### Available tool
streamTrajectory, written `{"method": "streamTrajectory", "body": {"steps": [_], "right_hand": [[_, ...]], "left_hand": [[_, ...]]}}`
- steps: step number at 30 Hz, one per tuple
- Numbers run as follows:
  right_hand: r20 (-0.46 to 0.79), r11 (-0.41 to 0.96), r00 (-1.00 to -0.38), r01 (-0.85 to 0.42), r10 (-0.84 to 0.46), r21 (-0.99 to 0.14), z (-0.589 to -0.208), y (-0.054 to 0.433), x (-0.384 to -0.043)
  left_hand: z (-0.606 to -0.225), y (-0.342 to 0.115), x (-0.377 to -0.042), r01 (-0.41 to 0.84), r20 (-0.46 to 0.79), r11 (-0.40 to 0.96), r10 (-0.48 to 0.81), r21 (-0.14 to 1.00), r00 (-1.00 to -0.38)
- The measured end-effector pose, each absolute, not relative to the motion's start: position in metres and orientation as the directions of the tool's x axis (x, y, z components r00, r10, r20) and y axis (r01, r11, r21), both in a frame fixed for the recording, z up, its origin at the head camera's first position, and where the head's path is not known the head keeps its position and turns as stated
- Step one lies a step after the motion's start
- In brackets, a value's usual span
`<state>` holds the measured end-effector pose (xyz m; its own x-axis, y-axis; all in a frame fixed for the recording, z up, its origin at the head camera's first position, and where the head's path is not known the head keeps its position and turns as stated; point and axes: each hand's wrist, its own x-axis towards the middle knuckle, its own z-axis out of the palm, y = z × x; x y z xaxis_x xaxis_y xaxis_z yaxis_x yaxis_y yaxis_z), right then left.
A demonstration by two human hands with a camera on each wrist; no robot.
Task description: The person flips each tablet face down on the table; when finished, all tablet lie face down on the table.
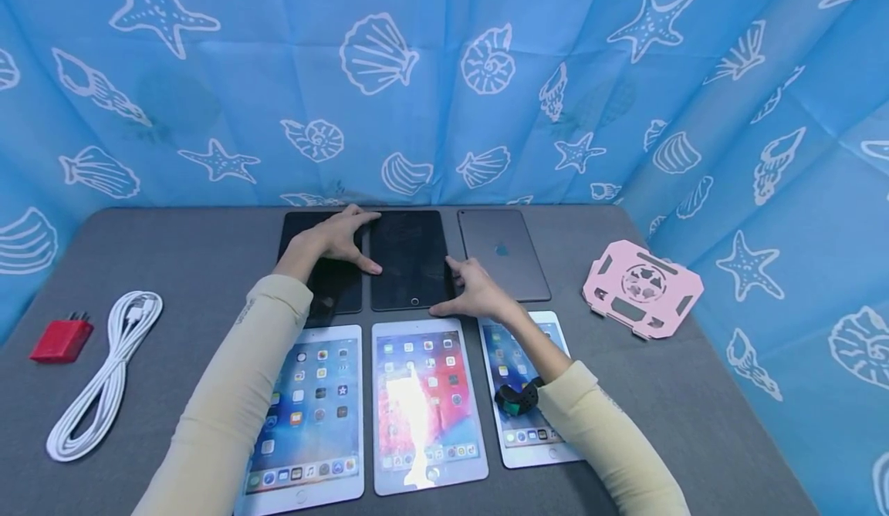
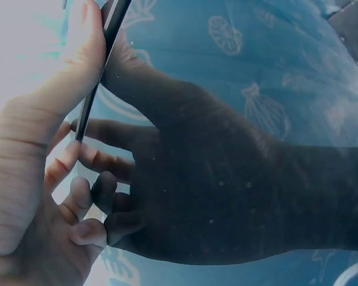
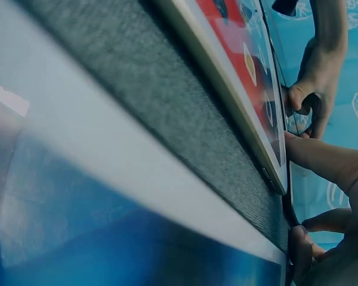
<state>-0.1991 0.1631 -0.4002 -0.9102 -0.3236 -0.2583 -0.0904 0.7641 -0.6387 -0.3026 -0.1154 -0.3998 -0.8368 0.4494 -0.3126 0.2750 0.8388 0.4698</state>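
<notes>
A black tablet (image 1: 411,258) lies face up in the middle of the back row. At its left edge is my left hand (image 1: 339,237), thumb and forefinger spread apart and touching the edge. My right hand (image 1: 476,291) spans the lower right corner, forefinger at the side and thumb at the bottom edge. In the left wrist view the dark tablet screen (image 2: 227,179) mirrors the left hand (image 2: 42,196). Fingertips of the right hand (image 3: 340,173) meet a thin dark edge in the right wrist view. Another black tablet (image 1: 340,288) lies partly under the left hand.
A grey tablet (image 1: 501,250) lies back up at the right. In front are three lit white tablets: left (image 1: 312,400), middle (image 1: 425,392), right (image 1: 510,346), partly behind the right arm. A red charger (image 1: 61,340), white cable (image 1: 114,369) and pink cut-out plate (image 1: 642,288) flank them.
</notes>
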Motion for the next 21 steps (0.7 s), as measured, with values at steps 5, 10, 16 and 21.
{"method": "streamTrajectory", "body": {"steps": [5, 10, 16, 21], "right_hand": [[-0.275, 0.706, -0.909, -0.028, -0.312, -0.708, -0.4017, 0.1627, -0.202], [-0.28, 0.672, -0.916, 0.015, -0.288, -0.741, -0.4037, 0.1598, -0.2033], [-0.273, 0.637, -0.927, 0.05, -0.257, -0.769, -0.4059, 0.1571, -0.2043], [-0.277, 0.604, -0.928, 0.073, -0.251, -0.794, -0.4077, 0.1579, -0.2056]], "left_hand": [[-0.3998, -0.114, -0.302, 0.277, -0.306, 0.844, 0.443, 0.46, -0.842], [-0.4004, -0.1125, -0.3033, 0.269, -0.31, 0.85, 0.433, 0.452, -0.846], [-0.3994, -0.111, -0.304, 0.255, -0.308, 0.853, 0.42, 0.456, -0.853], [-0.3992, -0.1108, -0.3041, 0.251, -0.299, 0.855, 0.412, 0.454, -0.861]]}}
